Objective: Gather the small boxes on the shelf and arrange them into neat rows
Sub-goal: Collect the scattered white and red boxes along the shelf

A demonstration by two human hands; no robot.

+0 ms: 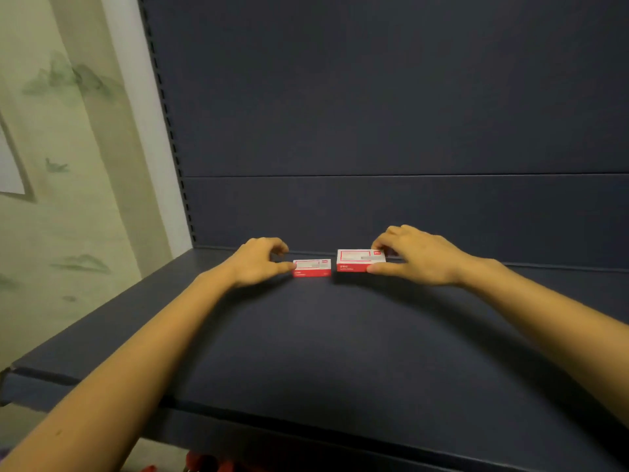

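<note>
Shelf (306, 335); curled hands (258, 264) (418, 257), seemingly gripping boxes (312, 268) (357, 260)

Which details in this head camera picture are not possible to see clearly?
Print on the left box and the right box: too small and blurred in the head view.
Right end of the right box: hidden by the right hand gripping it.
Whether the left hand grips the left box: its own fingers hide the contact.
Red things below the shelf: cut off by the bottom edge.
</note>
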